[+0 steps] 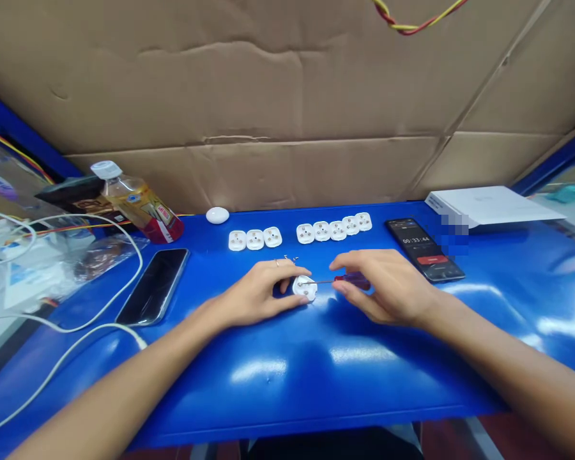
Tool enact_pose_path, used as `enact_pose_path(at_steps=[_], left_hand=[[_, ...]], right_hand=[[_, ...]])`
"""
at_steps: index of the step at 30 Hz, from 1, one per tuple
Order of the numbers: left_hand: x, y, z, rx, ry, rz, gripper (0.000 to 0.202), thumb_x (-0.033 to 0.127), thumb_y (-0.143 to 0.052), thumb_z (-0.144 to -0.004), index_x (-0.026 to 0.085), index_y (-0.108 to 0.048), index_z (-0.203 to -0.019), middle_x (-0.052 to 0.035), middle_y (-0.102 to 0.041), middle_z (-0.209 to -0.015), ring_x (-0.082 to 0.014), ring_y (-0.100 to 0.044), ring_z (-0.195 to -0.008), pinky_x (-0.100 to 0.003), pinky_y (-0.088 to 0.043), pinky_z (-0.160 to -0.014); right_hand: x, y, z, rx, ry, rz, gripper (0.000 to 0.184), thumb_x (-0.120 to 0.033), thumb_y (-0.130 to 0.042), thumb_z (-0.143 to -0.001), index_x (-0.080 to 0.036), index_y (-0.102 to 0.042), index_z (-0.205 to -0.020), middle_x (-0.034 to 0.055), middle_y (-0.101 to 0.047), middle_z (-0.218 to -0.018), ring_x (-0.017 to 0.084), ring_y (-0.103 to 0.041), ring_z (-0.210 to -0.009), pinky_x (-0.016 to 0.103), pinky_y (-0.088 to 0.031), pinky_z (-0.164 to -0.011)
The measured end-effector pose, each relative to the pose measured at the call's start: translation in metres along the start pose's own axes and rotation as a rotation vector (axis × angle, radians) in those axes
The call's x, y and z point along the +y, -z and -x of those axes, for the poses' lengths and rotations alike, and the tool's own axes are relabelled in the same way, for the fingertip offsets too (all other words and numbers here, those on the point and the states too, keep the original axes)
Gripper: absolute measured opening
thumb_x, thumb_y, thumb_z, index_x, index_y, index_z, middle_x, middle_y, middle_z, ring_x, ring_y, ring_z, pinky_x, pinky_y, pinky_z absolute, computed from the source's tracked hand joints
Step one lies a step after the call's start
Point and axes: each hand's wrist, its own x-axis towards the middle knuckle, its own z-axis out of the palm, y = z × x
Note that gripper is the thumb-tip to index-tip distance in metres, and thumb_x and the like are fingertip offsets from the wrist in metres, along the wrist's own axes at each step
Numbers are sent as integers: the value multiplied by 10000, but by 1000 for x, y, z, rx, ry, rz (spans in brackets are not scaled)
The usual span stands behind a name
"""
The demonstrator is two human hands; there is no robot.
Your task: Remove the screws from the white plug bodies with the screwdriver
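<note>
My left hand [263, 291] grips a small white plug housing [305, 291] from its left side, thumb below and fingers above, against the blue table. Small metal parts show inside the housing. In my right hand [388, 284] is a screwdriver [349, 281] with a dark red handle, pinched between thumb and fingers. Its thin shaft points left, and the tip reaches the housing's inside. Just beyond my left fingers lie a few tiny screws [294, 258]. Farther back, similar white plug housings stand in two rows, a left row [255, 239] of three and a right row [338, 230] of several.
A white oval object [217, 215] sits near the cardboard wall [278, 96]. At left are a drink bottle [141, 204], a dark phone [154, 287] and loose white cables [96, 329]. A phone with a running timer [424, 249] and a white box [496, 206] are at right.
</note>
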Motion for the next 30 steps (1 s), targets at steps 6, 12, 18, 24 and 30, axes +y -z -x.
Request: enact_pose_path(at_steps=[6, 12, 18, 24, 30], left_hand=[[2, 1, 0, -17, -7, 6, 348, 402, -699, -973, 213, -693, -1265, 3, -631, -861, -144, -584, -759, -281, -480, -805], [2, 1, 1, -15, -8, -1, 369, 393, -705, -970, 212, -686, -1291, 3, -616, -846, -150, -584, -763, -275, -468, -777], [2, 1, -1, -16, -3, -1, 352, 397, -718, -962, 203, -697, -1256, 0, -622, -849, -156, -585, -780, -293, -473, -824], [4, 2, 0, -25, -4, -8, 353, 384, -714, -966, 206, -698, -1271, -17, -639, -877, -169, -607, -825, -303, -493, -844], [-2, 2, 2, 40, -14, 4, 500, 402, -747, -934, 235, -651, -1396, -42, -618, -1006, -146, -579, -798, -284, -501, -754]], right_hand=[[1, -4, 3, -78, 14, -57, 200, -111, -519, -911, -183, -569, -1091, 65, -684, -909, 207, -634, -775, 337, -513, -680], [1, 0, 1, -42, 14, -106, 168, -95, -524, -880, -205, -544, -1006, 40, -641, -850, 186, -583, -729, 314, -487, -636], [-3, 3, -3, -28, 98, -149, 170, -61, -497, -861, -195, -538, -957, 16, -604, -787, 149, -514, -661, 281, -418, -578], [-1, 0, 0, -58, 85, -155, 162, -81, -497, -877, -202, -540, -976, 22, -613, -811, 159, -527, -686, 289, -431, -590], [1, 2, -2, 54, 83, -137, 183, -75, -516, -866, -203, -548, -992, 23, -612, -799, 169, -548, -686, 296, -480, -587]])
